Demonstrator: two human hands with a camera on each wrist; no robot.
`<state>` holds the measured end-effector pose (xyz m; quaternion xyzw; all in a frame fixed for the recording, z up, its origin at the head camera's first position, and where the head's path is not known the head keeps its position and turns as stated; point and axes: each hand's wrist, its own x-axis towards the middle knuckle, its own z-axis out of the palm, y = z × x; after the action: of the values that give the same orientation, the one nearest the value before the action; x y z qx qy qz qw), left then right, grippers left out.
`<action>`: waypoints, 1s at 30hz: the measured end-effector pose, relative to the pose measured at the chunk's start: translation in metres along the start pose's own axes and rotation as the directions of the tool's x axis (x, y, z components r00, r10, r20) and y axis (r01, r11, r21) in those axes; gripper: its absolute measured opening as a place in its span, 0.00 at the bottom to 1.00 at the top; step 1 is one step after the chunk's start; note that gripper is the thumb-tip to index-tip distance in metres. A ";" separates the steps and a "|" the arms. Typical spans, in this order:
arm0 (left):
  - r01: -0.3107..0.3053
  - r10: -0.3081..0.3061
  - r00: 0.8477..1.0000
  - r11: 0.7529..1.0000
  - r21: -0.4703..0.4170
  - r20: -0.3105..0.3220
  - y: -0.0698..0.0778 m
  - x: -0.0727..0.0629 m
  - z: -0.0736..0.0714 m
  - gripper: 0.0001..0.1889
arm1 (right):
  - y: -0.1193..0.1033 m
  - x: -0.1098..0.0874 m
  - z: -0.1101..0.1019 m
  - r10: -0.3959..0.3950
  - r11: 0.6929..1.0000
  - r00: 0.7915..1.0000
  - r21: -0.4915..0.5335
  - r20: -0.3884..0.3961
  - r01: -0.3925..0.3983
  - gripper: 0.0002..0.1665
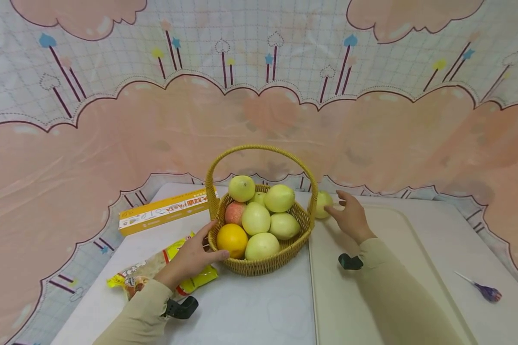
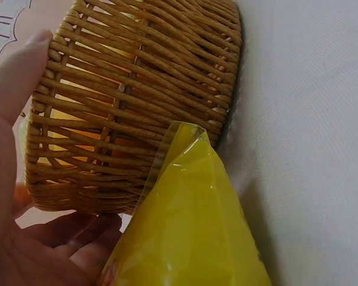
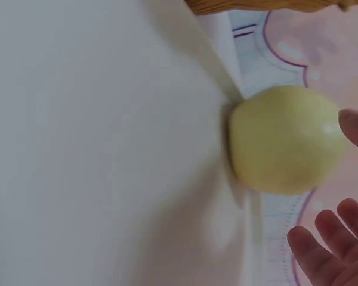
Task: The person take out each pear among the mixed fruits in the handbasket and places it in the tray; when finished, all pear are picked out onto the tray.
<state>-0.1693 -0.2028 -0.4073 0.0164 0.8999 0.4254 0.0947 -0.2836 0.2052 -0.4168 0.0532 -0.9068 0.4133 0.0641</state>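
A wicker basket (image 1: 259, 268) with a tall arched handle stands in the middle of the table, filled with several pale green fruits (image 1: 256, 218), an orange (image 1: 232, 241) and a reddish fruit (image 1: 235, 212). My left hand (image 1: 195, 256) holds the basket's near left side, thumb along the rim and fingers spread round the wall. To the right of the basket, a pale green apple (image 1: 322, 204) sits at the far edge of a cream board. My right hand (image 1: 349, 216) is beside this apple, thumb close to its skin and fingers apart in the right wrist view.
A yellow-orange pasta box (image 1: 166, 209) lies at the back left. In front of it, a yellow food packet (image 1: 144, 273) lies partly under my left hand and wrist. The cream board (image 1: 384, 230) extends under my right arm. A wrapped lollipop (image 1: 485, 291) lies at far right.
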 end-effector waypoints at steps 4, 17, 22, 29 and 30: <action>-0.005 0.005 1.000 1.000 0.003 -0.001 0.000 0.000 0.000 0.54 | -0.003 -0.009 -0.014 -0.029 0.999 1.000 -0.025 0.004 0.029 0.43; -0.020 0.020 1.000 1.000 0.002 0.005 -0.001 0.000 0.000 0.54 | -0.022 -0.051 -0.043 -0.142 0.990 0.990 -0.023 -0.018 0.141 0.41; -0.021 0.021 1.000 1.000 0.010 0.007 -0.001 -0.001 0.000 0.54 | -0.032 -0.068 -0.044 -0.191 0.981 0.981 -0.034 -0.014 0.190 0.40; -0.013 0.013 1.000 1.000 0.019 0.004 0.001 -0.001 -0.001 0.54 | -0.049 -0.085 -0.034 -0.328 0.945 0.944 0.002 -0.034 0.328 0.39; -0.014 0.014 1.000 1.000 0.020 0.005 0.001 -0.001 -0.001 0.54 | -0.052 -0.087 -0.032 -0.354 0.935 0.934 0.008 -0.039 0.355 0.38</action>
<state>-0.1686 -0.2028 -0.4061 0.0245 0.9038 0.4170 0.0937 -0.1877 0.1994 -0.3714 0.2087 -0.8778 0.4027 0.1538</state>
